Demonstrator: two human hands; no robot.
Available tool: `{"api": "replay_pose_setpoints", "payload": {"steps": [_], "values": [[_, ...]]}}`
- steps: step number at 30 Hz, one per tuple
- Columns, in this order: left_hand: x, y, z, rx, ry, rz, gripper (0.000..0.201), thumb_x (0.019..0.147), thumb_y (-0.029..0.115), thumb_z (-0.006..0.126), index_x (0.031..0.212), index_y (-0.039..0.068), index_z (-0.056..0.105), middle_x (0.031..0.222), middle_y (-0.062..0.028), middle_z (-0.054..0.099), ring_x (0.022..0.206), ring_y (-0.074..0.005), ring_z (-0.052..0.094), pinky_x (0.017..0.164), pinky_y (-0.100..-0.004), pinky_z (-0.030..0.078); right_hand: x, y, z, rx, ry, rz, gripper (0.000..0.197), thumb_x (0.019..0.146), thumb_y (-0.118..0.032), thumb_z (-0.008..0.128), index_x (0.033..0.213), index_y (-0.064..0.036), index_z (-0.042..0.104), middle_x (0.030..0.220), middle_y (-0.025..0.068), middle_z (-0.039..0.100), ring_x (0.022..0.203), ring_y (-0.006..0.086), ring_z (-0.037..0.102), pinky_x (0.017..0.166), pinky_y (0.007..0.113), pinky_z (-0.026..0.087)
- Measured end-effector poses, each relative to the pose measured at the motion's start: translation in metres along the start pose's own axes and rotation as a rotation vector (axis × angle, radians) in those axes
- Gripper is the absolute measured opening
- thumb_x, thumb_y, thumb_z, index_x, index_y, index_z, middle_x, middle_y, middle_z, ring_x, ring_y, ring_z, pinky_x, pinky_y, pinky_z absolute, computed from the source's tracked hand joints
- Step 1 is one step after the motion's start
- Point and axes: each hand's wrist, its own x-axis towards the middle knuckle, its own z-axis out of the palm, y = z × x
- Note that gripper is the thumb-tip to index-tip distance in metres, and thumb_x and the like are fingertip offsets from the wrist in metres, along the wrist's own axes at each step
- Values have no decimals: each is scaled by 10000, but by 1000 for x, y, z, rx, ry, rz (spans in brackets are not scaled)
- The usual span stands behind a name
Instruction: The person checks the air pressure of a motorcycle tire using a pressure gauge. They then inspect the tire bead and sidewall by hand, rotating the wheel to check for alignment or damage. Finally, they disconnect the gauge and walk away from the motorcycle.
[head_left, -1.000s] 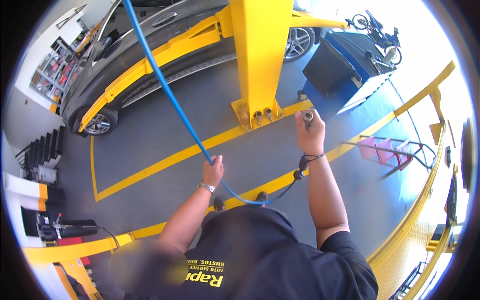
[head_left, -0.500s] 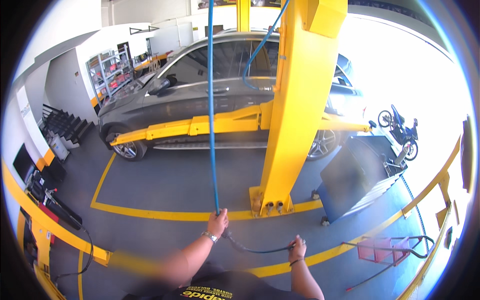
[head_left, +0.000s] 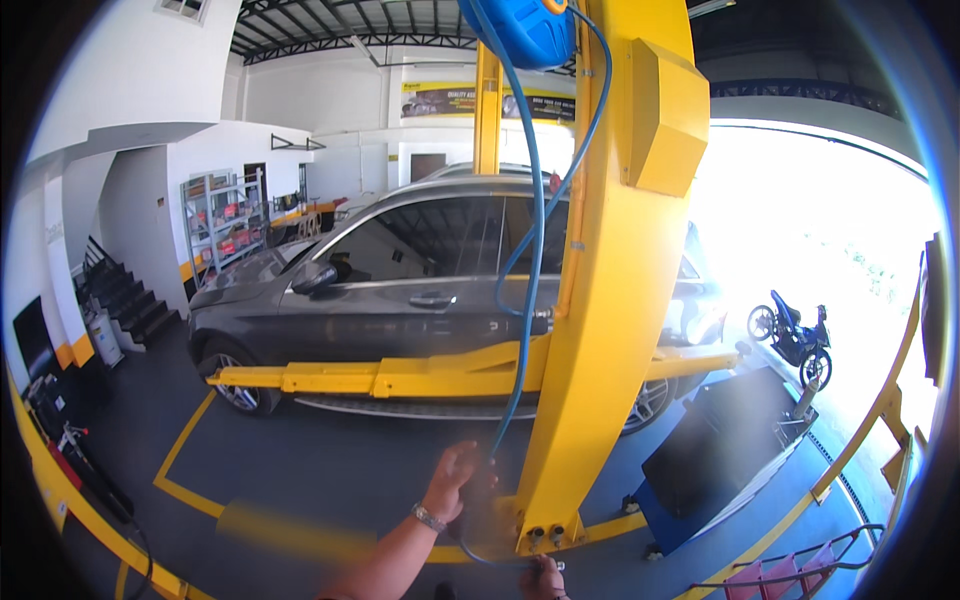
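A blue air hose [head_left: 526,330] hangs from a round blue hose reel [head_left: 520,38] at the top of the view. My left hand [head_left: 452,485] is at the hose's lower run, its fingers curled loosely about it; a blur partly veils the fingertips. Below the hand the hose bends toward the right. Close to the lower edge, my right hand [head_left: 546,578] is closed on the hose near its end, where a small metal fitting [head_left: 561,566] sticks out. Much of the right hand is cut off by the picture's edge.
A yellow lift post [head_left: 610,330] rises just ahead, with a lift arm [head_left: 400,376] alongside a grey car [head_left: 400,300]. At the right stand a blue cabinet with a dark top [head_left: 715,450], a red creeper-like frame [head_left: 790,575] and a motorcycle [head_left: 795,335]. Yellow rails flank both sides.
The view has tilted up, bringing the hose reel into sight. My right hand has come nearer the left, still holding the hose end. The hose now slants to the left hand from the upper right.
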Motion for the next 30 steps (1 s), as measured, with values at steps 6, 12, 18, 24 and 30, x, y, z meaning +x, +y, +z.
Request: {"api": "replay_pose_setpoints", "payload": {"steps": [6,12,18,24,30], "values": [[23,-55,-150,927,-75,20,375,877,152,744,1183,55,552,1002,-111,666,830,-185,687,774,-368,560,115,-13,55,-346,324,-72,236,907,-307,630,882,-73,646,790,32,637,666,165,599,585,322,490],[14,-126,-199,1343,291,97,275,978,326,594,911,74,682,766,-102,683,724,-269,663,655,-384,514,193,-34,108,-745,461,-133,257,904,-313,637,897,-57,664,793,44,655,677,166,615,603,328,500],[48,-155,-249,862,319,-32,194,961,256,644,1002,68,671,823,-59,684,736,-199,651,653,-357,520,205,-122,238,-1172,23,-644,176,926,-219,623,959,-52,666,816,41,669,730,168,638,656,316,519],[124,-28,-155,653,198,157,363,882,135,717,1192,48,552,955,-65,661,813,-162,652,739,-357,565,112,-260,478,-1362,-253,-1851,117,835,2,632,953,0,634,995,163,617,907,349,628,805,404,511],[201,75,-56,995,-91,574,710,863,-74,610,1439,96,232,960,-119,608,807,-181,658,751,-376,572,71,-382,647,-1647,22,-2533,433,838,-95,664,1247,-15,543,1245,180,517,1092,373,570,914,442,500]]}}
